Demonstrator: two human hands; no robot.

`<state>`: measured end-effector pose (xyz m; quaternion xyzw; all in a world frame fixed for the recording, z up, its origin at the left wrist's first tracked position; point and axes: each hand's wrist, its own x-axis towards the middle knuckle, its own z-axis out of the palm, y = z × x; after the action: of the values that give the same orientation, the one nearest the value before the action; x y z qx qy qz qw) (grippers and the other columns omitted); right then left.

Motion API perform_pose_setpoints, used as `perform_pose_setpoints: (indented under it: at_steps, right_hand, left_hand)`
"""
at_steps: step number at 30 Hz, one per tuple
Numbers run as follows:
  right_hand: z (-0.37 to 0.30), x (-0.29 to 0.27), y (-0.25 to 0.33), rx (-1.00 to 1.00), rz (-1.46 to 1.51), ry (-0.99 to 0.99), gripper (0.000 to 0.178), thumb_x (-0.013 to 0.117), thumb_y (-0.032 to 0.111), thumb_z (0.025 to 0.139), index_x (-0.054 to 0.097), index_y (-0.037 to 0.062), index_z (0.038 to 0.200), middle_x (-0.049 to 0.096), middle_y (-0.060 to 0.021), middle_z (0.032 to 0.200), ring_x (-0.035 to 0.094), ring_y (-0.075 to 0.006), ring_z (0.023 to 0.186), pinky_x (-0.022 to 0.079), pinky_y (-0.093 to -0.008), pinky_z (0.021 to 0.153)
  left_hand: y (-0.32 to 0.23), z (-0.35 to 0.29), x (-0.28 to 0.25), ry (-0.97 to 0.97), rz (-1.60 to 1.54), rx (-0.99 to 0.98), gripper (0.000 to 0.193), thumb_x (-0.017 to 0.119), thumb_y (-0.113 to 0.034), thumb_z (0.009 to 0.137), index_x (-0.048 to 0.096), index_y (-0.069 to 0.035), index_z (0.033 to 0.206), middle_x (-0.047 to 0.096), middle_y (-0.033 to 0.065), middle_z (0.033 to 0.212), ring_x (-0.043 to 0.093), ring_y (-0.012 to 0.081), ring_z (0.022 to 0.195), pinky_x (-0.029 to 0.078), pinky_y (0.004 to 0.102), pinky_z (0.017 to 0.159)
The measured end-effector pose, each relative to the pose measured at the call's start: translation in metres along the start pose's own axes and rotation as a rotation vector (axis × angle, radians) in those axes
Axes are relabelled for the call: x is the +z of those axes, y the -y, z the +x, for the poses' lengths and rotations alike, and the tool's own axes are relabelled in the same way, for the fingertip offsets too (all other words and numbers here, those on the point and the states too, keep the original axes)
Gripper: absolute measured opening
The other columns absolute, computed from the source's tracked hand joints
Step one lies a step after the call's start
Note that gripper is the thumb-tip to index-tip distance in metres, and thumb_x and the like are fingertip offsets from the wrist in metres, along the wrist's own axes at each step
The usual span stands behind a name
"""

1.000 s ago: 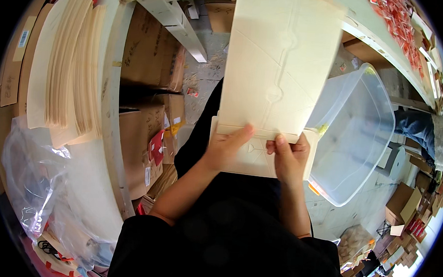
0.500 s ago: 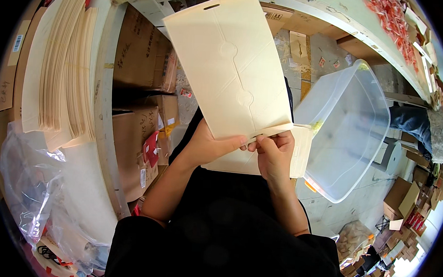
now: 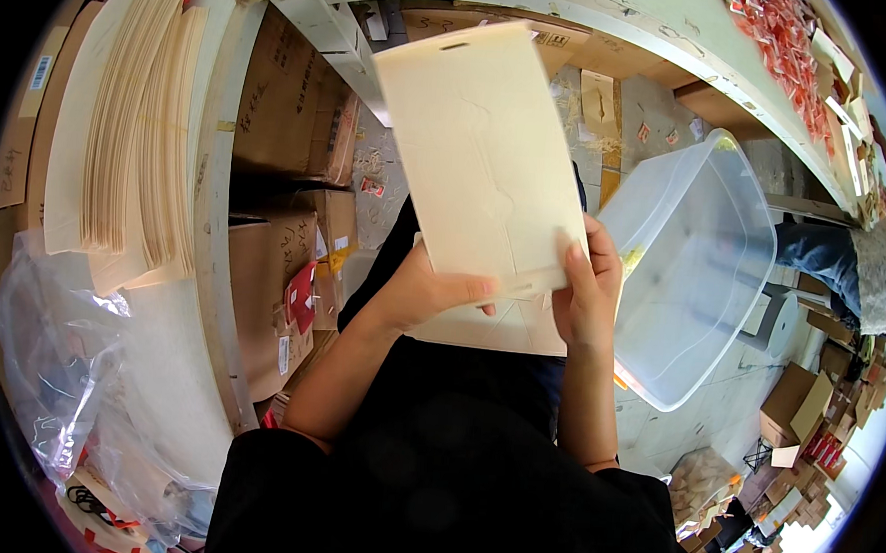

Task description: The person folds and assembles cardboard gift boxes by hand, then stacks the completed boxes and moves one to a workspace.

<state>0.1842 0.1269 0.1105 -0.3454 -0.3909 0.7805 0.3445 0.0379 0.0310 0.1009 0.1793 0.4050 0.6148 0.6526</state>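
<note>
From afar I see my left hand (image 3: 424, 288) and right hand (image 3: 593, 284) grasping a cream card (image 3: 480, 148) by its lower edges, seemingly unseparated along its creases, above another card (image 3: 490, 331), with a thick stack (image 3: 135, 130) left on the table (image 3: 176, 363).

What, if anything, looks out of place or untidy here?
Small red pieces and pale scraps lie loose on the floor ahead of the person, like stray litter. At left, the stack of cream sheets is unevenly fanned rather than squared. The held cream sheet in the hands shows no obvious damage.
</note>
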Motion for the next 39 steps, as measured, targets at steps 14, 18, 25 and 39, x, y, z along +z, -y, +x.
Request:
perform_pose_setpoints:
  at_steps: [14, 18, 25, 39]
  right_hand:
    - [0.022, 0.024, 0.010, -0.481, -1.151, 0.240, 0.094, 0.075, 0.028, 0.061, 0.020, -0.0012, 0.131, 0.052, -0.0215, 0.102, 0.055, -0.0336, 0.088, 0.044, -0.0377, 0.074]
    - [0.024, 0.030, 0.010, -0.311, -0.976, 0.392, 0.105, 0.077, 0.034, 0.055, 0.014, -0.0044, 0.130, 0.047, -0.0252, 0.110, 0.050, -0.0396, 0.100, 0.042, -0.0384, 0.083]
    - [0.009, 0.031, 0.007, -0.367, -1.081, 0.153, 0.089, 0.075, 0.017, 0.057, 0.025, -0.0013, 0.129, 0.045, -0.0212, 0.116, 0.050, -0.0337, 0.102, 0.043, -0.0354, 0.084]
    - [-0.024, 0.047, 0.014, -0.822, -1.016, 0.185, 0.042, 0.064, -0.004, 0.062, 0.053, -0.0064, 0.102, 0.056, -0.0190, 0.099, 0.056, -0.0317, 0.089, 0.046, -0.0334, 0.076]
  left_hand:
    - [-0.001, -0.002, -0.015, -0.180, -0.113, 0.115, 0.034, 0.052, -0.009, 0.083, 0.045, 0.000, 0.115, 0.052, 0.0078, 0.109, 0.051, 0.0144, 0.097, 0.042, 0.0283, 0.083]
    - [0.001, -0.009, -0.016, -0.017, -0.162, 0.121, 0.038, 0.050, -0.015, 0.086, 0.042, 0.000, 0.120, 0.048, 0.0080, 0.114, 0.045, 0.0151, 0.106, 0.038, 0.0293, 0.089]
    - [-0.006, -0.011, -0.021, -0.035, 0.278, 0.195, 0.037, 0.052, -0.010, 0.084, 0.043, 0.000, 0.118, 0.050, 0.0055, 0.112, 0.046, 0.0136, 0.103, 0.039, 0.0273, 0.086]
    - [0.023, -0.005, -0.020, -0.360, 0.379, 0.332, 0.024, 0.050, -0.006, 0.085, 0.052, 0.001, 0.107, 0.056, 0.0058, 0.099, 0.053, 0.0129, 0.089, 0.043, 0.0254, 0.077]
